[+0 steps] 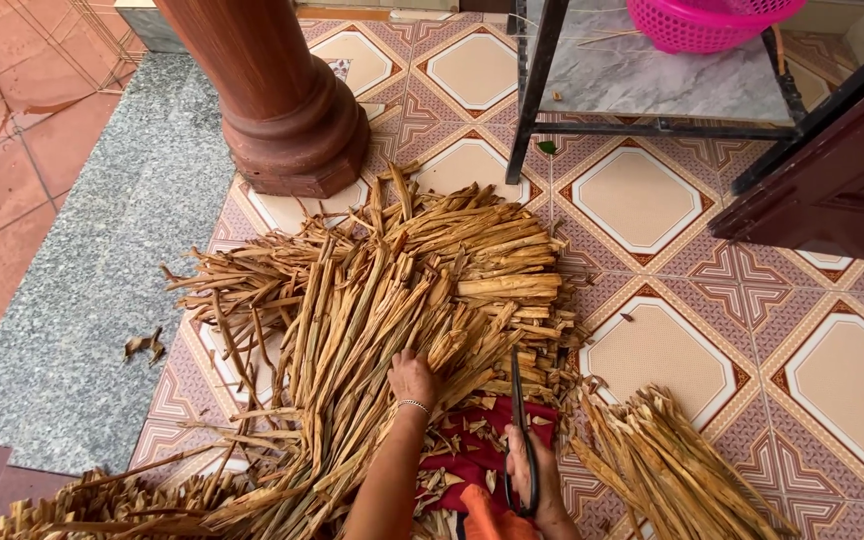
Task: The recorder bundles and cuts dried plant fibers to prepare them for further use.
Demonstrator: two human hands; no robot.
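A big heap of dried tan leaf strips [392, 280] lies spread on the patterned tile floor in front of me. My left hand [412, 378], with a thin bracelet at the wrist, reaches into the near edge of the heap and grips a few strips. My right hand [537, 480] holds dark scissors [520, 420] by the handles, blades pointing up toward the heap. Red cloth [472, 455] covered with cut scraps lies under both arms. A separate bundle of cut strips [662, 470] rests at the lower right.
A round reddish-brown pillar base [297, 130] stands behind the heap. A dark-framed table with a marble shelf [652, 75] carries a pink basket [702, 22] at the top right. Dark wooden furniture [832, 170] sits at the right. A grey stone strip [102, 250] runs at the left.
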